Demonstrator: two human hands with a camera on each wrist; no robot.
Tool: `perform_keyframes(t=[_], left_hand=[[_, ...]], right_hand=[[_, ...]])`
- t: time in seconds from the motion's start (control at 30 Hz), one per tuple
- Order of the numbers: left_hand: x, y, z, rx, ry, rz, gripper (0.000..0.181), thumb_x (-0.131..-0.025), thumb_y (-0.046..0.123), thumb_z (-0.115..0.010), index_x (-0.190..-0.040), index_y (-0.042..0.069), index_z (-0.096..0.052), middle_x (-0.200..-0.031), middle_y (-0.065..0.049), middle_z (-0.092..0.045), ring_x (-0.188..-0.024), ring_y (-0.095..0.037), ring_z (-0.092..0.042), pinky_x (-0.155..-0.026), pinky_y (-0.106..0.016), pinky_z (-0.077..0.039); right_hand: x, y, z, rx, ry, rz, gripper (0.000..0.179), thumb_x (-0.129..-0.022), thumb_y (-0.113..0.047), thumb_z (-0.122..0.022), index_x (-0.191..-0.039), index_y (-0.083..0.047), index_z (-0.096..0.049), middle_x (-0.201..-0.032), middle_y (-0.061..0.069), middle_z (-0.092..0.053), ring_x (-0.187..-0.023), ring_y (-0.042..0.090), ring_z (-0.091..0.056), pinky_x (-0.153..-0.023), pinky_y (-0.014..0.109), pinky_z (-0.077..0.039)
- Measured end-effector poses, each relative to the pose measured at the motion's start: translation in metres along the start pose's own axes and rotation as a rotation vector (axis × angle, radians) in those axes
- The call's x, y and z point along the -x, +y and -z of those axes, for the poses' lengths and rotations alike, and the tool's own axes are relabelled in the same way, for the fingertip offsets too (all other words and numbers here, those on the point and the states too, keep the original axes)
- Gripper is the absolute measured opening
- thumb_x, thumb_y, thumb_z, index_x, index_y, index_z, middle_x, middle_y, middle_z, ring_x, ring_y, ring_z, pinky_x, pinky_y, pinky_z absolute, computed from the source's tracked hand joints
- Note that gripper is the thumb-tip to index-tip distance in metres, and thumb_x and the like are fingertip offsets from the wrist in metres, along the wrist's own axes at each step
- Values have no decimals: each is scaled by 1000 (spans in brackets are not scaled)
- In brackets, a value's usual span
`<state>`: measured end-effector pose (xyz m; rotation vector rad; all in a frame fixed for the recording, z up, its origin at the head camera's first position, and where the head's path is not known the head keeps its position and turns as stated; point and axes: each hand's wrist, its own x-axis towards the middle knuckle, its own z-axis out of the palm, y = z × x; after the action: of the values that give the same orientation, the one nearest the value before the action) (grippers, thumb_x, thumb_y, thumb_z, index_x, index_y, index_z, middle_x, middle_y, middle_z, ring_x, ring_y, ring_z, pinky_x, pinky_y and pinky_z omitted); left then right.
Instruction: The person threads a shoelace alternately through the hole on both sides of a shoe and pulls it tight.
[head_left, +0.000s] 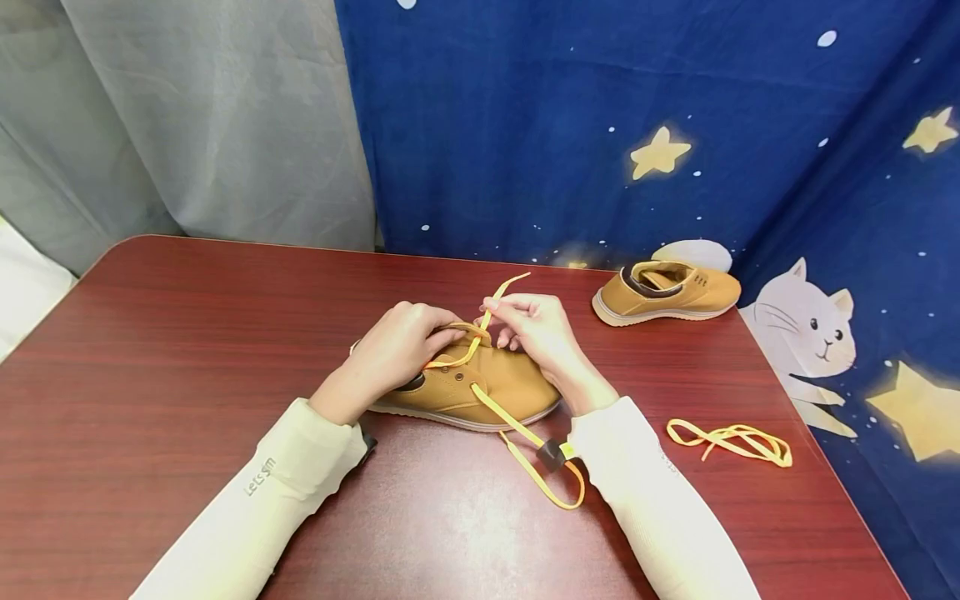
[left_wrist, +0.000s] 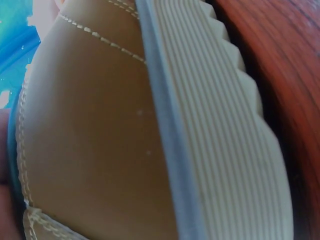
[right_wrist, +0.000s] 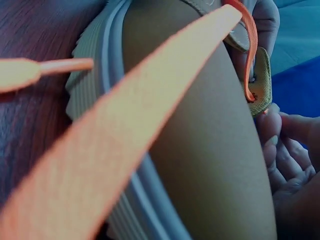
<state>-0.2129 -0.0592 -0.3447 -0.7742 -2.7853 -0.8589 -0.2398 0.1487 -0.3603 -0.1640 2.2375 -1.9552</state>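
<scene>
A tan shoe (head_left: 525,379) lies on the table with its toe to the right; its side and ridged sole (left_wrist: 225,140) fill the left wrist view. My left hand (head_left: 397,346) reaches over the shoe's opening and grips the far eyelet flap (right_wrist: 265,75) between thumb and fingers. A yellow shoelace (head_left: 474,348) runs through an eyelet of that flap and through one on the near side. Beyond the flap, my right hand (head_left: 546,333) pinches the lace between thumb and forefinger, its tip sticking up. The lace's other end loops onto the table near the right cuff.
Another tan shoe (head_left: 660,293), without a lace, stands at the back right. To the right of my right forearm lies a loosely bundled yellow lace (head_left: 731,442). A blue starry curtain (head_left: 525,125) and a grey curtain (head_left: 262,125) hang behind the table (head_left: 187,375).
</scene>
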Motion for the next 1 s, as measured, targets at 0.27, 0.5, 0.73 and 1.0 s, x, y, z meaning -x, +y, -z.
perform_keyframes(t=[0.27,0.5,0.73,1.0], left_hand=[[-1,2,0,6,-14,0,13,-96,19,-69,-100,15,-80,-84,3,-74,-72,-12,-60,-73,-33,-51],[0,2,2,11,-27,20,13,-96,20,-69,-101,15,-80,-87,3,-76,-73,-12,-60,-73,-33,-52],[-1,1,1,26,-36,10,14,-96,20,-69,-103,15,-80,-90,1,-77,-75,-13,-61,-76,-34,-53],[-1,0,2,23,-25,2,14,-96,19,-69,-103,15,-80,-92,2,-78,-74,-13,-61,-76,-35,-53]], right_hand=[[2,-5,7,-62,101,52,30,-99,-21,-66,-114,5,-71,-76,-10,-76,-47,5,-56,-49,19,-46],[1,-9,12,-78,143,93,30,-98,-20,-67,-115,5,-70,-75,-10,-76,-47,7,-56,-49,19,-45],[-8,-23,17,-42,163,130,31,-99,-23,-66,-109,5,-72,-77,-6,-78,-46,8,-57,-49,19,-47],[-25,-49,22,55,141,195,25,-99,-21,-66,-106,1,-74,-79,-2,-78,-47,10,-57,-49,20,-47]])
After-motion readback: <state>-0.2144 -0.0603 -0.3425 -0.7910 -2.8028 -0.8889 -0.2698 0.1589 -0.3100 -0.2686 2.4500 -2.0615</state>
